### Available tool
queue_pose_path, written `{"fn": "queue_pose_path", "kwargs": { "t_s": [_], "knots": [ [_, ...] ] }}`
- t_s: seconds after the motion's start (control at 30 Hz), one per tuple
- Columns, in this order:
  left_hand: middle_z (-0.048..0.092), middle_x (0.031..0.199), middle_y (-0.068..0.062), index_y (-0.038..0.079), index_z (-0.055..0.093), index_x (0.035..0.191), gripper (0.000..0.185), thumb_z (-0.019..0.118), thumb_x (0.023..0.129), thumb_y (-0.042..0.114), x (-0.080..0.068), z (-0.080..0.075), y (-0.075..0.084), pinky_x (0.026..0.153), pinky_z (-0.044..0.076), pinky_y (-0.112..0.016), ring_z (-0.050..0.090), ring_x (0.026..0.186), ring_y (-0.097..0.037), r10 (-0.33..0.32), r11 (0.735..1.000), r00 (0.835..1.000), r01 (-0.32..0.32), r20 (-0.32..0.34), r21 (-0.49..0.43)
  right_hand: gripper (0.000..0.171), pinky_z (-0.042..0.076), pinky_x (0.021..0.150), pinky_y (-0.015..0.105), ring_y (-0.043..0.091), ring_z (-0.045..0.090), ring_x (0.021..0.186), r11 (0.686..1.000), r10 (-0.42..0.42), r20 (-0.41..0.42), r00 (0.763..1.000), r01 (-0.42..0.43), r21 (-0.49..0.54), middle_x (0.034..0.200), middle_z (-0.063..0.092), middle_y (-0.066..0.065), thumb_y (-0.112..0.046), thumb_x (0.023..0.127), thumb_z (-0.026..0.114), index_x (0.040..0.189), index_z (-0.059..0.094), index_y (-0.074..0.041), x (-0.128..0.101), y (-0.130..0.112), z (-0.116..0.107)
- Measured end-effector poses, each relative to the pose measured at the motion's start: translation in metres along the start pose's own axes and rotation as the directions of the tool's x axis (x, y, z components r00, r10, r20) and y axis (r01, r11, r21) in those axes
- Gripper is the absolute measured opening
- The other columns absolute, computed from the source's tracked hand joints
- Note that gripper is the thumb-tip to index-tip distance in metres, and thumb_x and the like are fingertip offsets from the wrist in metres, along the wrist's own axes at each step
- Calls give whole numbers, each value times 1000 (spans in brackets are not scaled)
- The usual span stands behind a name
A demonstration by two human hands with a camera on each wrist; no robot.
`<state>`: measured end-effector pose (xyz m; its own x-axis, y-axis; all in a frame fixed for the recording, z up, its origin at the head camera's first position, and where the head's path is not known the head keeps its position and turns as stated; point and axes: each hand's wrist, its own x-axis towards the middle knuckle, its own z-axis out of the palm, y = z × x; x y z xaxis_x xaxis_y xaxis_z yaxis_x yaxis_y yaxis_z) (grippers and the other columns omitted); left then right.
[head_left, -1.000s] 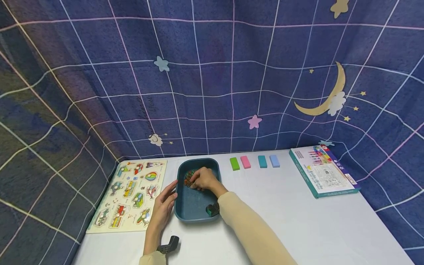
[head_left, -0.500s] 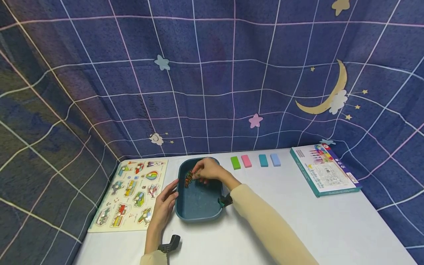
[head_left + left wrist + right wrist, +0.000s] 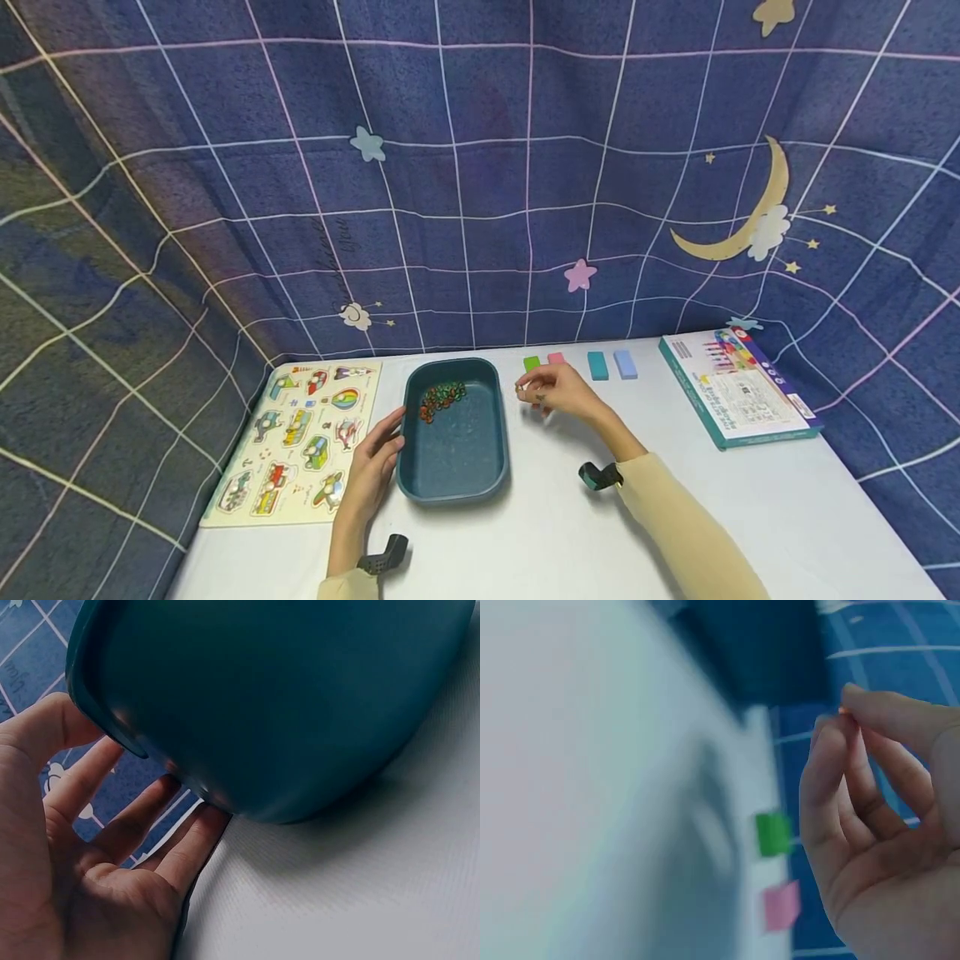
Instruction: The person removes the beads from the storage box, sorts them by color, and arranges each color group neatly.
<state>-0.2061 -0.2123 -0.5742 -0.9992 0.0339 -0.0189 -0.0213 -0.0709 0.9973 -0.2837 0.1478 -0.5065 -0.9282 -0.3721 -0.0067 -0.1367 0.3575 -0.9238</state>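
From the head view, the left hand [image 3: 369,477] rests with straight fingers against the side of the teal tray [image 3: 420,483], which holds a small pile of beads [image 3: 441,397] at its far end. The right hand [image 3: 558,392] floats beside the tray, partly hiding the green block [image 3: 532,363] and pink block [image 3: 556,358]. A puzzle board [image 3: 296,442] and a box [image 3: 738,387] lie at the table's sides. At the left wrist, spread fingers [image 3: 187,851] touch the tray's wall [image 3: 285,697]. At the right wrist, thumb and finger [image 3: 889,712] pinch a tiny orange bead [image 3: 842,711], in a blurry picture.

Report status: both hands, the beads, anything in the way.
Left hand open, flat against the tray side. Right hand above the table beside the tray, pinching something tiny, likely a bead. Beads piled in the tray. Nothing in the way.
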Motion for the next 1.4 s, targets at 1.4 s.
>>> {"fn": "queue_pose_path", "kwargs": {
  "t_s": [1.4],
  "knots": [
    [45, 166, -16, 9, 50, 157, 53, 56, 104, 9, 1, 2, 1, 104, 55, -16, 57, 136, -5, -34, 999, 999, 34, -6, -17, 29, 45, 51, 24, 15, 55, 57, 1000, 14, 2, 1000, -14, -22, 88, 73, 15, -8, 97, 71, 125, 74, 1, 8, 10, 1]
  ]
}}
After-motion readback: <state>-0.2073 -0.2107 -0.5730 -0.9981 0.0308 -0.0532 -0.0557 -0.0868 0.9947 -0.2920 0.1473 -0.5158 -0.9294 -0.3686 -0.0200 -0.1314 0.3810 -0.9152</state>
